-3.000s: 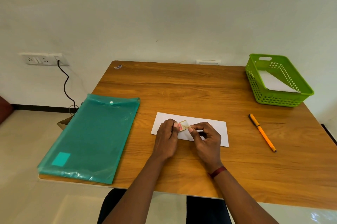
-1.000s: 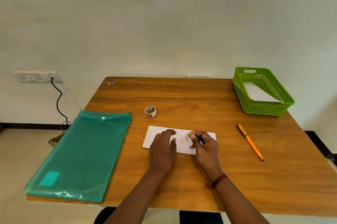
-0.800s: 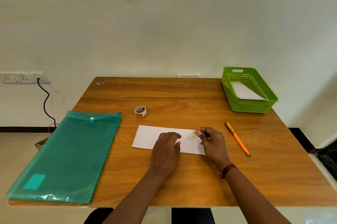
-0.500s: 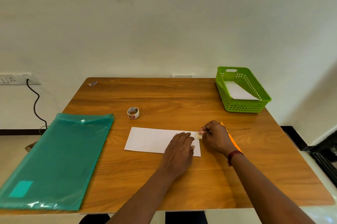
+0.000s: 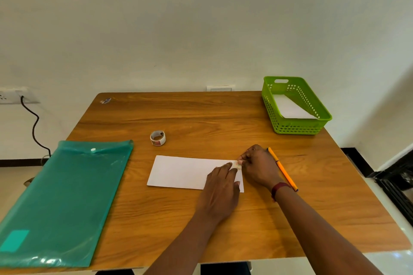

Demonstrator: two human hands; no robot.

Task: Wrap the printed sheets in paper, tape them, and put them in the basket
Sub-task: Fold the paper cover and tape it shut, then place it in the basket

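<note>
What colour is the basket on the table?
Bright green, with a white packet inside; the basket shows clearly in the head view.

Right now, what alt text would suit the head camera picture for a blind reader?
A person's left hand presses a white paper packet on a wooden table while the right hand pinches a piece of tape at its right end; a green basket stands far right.

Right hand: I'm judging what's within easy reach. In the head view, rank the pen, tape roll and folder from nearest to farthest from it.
1. Pen: just right of the right hand, running past its wrist.
2. Tape roll: off to the left and farther back.
3. Folder: far left, beyond the tape roll.
</note>
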